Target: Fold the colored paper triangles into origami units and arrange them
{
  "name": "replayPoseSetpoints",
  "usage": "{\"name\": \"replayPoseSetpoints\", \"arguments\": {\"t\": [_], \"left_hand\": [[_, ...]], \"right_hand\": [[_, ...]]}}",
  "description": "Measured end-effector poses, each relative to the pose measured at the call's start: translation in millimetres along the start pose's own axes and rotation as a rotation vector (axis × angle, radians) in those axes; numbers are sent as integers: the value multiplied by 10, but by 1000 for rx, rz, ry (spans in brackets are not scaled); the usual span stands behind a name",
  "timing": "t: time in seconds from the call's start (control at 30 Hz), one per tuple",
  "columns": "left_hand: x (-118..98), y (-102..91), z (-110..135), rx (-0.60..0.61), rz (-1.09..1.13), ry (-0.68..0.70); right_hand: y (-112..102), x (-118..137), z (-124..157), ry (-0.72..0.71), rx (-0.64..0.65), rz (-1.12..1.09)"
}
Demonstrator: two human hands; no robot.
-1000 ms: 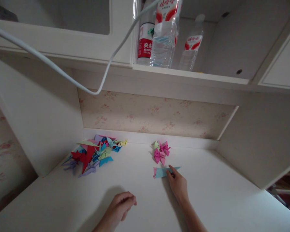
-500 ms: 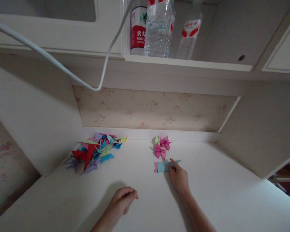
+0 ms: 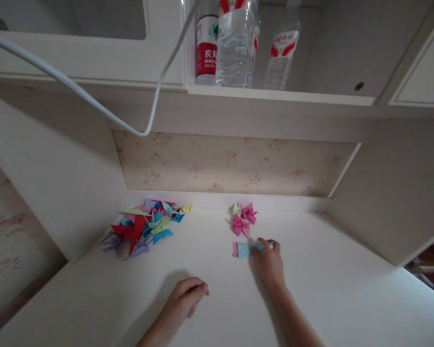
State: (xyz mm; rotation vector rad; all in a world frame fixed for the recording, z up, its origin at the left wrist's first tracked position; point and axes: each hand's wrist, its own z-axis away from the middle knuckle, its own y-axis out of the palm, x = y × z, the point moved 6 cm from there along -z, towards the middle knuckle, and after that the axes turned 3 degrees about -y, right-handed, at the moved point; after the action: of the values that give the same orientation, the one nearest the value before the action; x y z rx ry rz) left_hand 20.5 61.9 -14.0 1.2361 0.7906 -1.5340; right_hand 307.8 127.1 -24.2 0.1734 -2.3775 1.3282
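A light-blue piece of folded paper (image 3: 244, 250) lies on the white desk with a small pink paper piece (image 3: 235, 249) at its left end. Over its right part is my right hand (image 3: 269, 262), thumb and fingers closed on the paper and hiding that end. My left hand (image 3: 190, 296) is held above the desk at the lower middle, fingers curled in, with nothing showing between them. Just beyond the blue paper sits a small cluster of pink and green folded paper pieces (image 3: 241, 225).
A heap of many-coloured origami pieces (image 3: 135, 231) lies at the back left of the desk (image 3: 311, 289). Plastic bottles (image 3: 235, 53) stand on the shelf above. A white cable (image 3: 155, 103) hangs in front of the cabinet. Side panels (image 3: 386, 193) bound the desk.
My right hand has shifted slightly to the right along the blue paper, and its fingers now cover the pointed end that showed before. My left hand has hardly moved.
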Motion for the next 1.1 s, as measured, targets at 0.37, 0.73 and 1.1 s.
{"name": "replayPoseSetpoints", "arguments": {"t": [0.37,0.73,1.1], "left_hand": [[7,1,-6,-6,5,-7],[7,-7,-11,13,0,-2],[-23,4,-1,6,-4,-4]], "right_hand": [[-116,61,43,33,-90,175],[-131,100,28,-74,-143,62],[-119,333,146,-138,76,-120]]}}
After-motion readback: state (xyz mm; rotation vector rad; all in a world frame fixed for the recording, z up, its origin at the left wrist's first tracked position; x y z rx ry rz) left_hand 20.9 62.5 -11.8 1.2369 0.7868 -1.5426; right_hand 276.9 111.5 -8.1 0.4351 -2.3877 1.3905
